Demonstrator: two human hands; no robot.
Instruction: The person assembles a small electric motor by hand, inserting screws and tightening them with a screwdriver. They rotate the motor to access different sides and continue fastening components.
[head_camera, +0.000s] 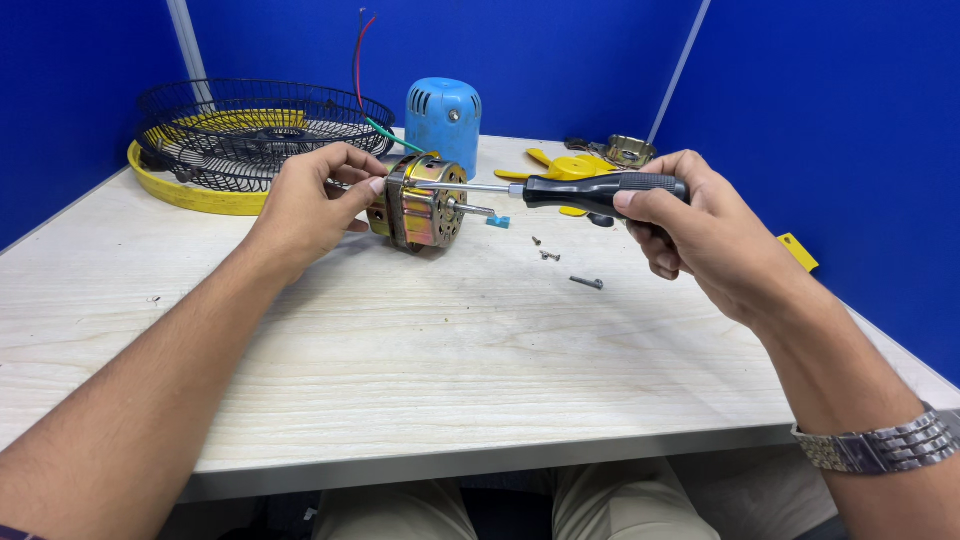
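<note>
The tabletop (420, 350) filled most of the view, pale wood grain. At its 10 o'clock corner lay a black wire grille (262, 125) on a yellow ring (190, 192). A blue cover (443, 117) stood at 12 o'clock, and yellow blades (566, 168) lay toward 1 o'clock beside a small metal part (629, 151).

The left hand (315, 205) was closed around one end of the motor (420, 202), fingers curled over its top and thumb pressed to its near side, holding it just above the tabletop, a little above centre. Red and green wires (362, 60) rose behind it.

The right hand (700, 225) was wrapped shut on the black handle of a screwdriver (590, 190), thumb lying along the grip. The shaft ran level toward 9 o'clock, its tip at the motor's face.

Between the hands, at 3 o'clock from the motor, lay a blue clip (497, 222), three small screws (549, 255) and a longer bolt (587, 283). A yellow tag (798, 252) lay at the tabletop's 3 o'clock edge.
</note>
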